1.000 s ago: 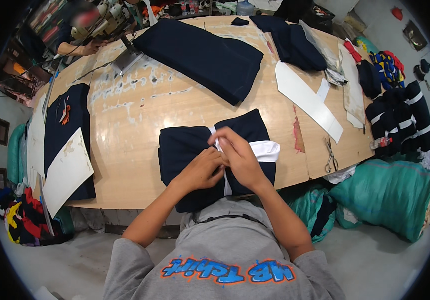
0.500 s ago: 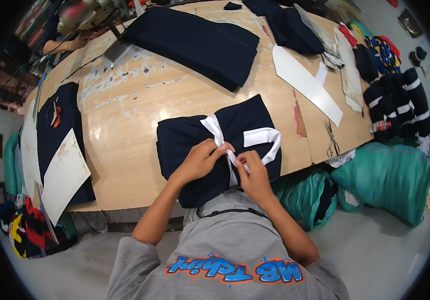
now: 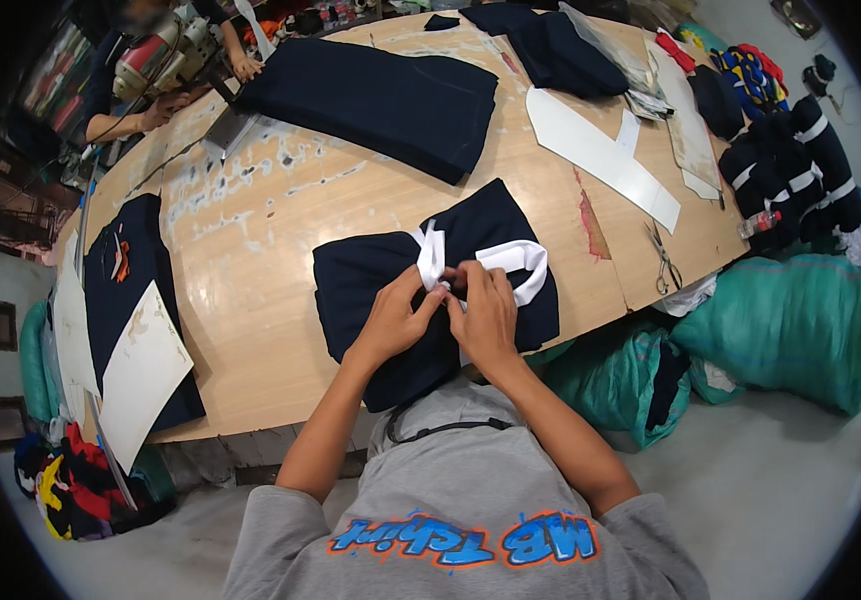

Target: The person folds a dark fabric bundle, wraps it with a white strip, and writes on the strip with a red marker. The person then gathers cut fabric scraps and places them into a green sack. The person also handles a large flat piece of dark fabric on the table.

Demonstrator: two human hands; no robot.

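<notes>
Right grip (image 3: 485, 308) moved up beside left grip (image 3: 393, 314), both pinching white strip (image 3: 431, 260), navy cloth bundle (image 3: 355, 275) beneath

Hands (image 3: 390, 318) pinching white strip (image 3: 431, 258), navy bundle (image 3: 360, 268) beneath

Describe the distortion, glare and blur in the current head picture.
Head view: the table's edge bows, and black fills the corners; head view: a soft, pale sheen lies on the tabletop; head view: the right hand looks slightly blurred, while the dark bundle shows little fold detail.
</notes>
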